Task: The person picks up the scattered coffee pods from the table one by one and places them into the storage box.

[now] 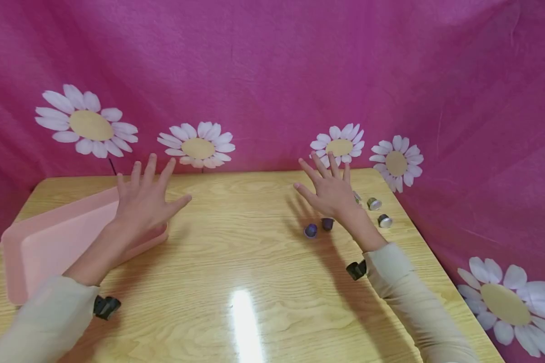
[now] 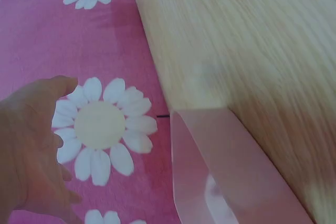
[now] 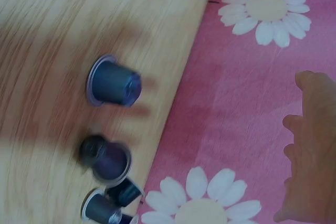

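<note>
My left hand (image 1: 142, 204) hovers over the pink tray (image 1: 12, 262) with fingers spread and nothing in it. On the right, my other hand (image 1: 332, 195) is raised above the table, fingers also spread, holding nothing. Below it lie a blue-purple coffee capsule (image 1: 311, 231) and a dark purple capsule (image 1: 327, 224). Just right of that hand are a gold capsule (image 1: 374, 203) and a black capsule (image 1: 384, 221) with a silvery lid; one more is partly hidden by the hand. In the right wrist view, a blue capsule (image 3: 113, 83) lies apart from several others.
The wooden table (image 1: 236, 252) ends at a pink cloth (image 1: 263, 80) printed with white daisies, behind and to the right. A bright light reflection (image 1: 247, 325) shows near the front. The tray stands at an angle on the table's left side.
</note>
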{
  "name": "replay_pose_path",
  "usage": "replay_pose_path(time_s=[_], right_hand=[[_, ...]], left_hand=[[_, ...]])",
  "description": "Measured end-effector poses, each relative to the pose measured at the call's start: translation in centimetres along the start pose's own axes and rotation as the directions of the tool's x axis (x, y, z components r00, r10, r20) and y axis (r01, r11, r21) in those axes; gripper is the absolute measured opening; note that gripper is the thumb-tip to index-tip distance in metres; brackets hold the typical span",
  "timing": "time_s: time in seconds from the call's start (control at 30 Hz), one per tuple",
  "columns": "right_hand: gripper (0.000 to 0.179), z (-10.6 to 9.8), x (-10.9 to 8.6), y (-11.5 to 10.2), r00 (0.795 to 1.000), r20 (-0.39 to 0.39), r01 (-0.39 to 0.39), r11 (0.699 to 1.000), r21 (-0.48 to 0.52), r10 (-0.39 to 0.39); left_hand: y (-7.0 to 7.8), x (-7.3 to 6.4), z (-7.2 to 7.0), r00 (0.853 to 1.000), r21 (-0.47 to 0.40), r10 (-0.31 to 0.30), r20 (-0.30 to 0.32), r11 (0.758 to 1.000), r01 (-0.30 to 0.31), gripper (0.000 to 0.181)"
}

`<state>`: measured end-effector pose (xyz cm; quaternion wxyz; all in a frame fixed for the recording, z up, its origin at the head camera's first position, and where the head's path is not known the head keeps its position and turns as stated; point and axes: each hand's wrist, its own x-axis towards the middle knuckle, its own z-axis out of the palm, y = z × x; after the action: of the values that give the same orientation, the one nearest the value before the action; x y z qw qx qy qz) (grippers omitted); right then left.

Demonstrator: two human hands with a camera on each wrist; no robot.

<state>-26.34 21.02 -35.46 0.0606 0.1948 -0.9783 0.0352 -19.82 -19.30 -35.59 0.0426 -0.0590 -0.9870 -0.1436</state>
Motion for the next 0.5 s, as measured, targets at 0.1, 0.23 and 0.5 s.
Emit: replay_pose_path(time_s=[0.1,0.23,0.5], right_hand=[[0.071,0.1,0.4,-0.9,1.0,-0.009,0.016,1.0,0.002,-0.016],[0.071,0.2,0.9,-2.0,0.999,-0.012,0.034,0.999,0.003,-0.034],[0.072,0.4,1.7,-4.2,0.998,-0.008,0.064,0.997,0.032,-0.063]], left_hand=[[-1.0,-0.7,-0.1,1.0,0.016,-0.002,-0.003,1.0,0.002,0.096],[-1.9,-1.6,-0.2,1.0,0.024,-0.005,-0.009,1.0,0.005,0.095],[-4.1,-3.3,-0.3,0.999,0.006,-0.019,-0.05,1.0,0.019,0.094]])
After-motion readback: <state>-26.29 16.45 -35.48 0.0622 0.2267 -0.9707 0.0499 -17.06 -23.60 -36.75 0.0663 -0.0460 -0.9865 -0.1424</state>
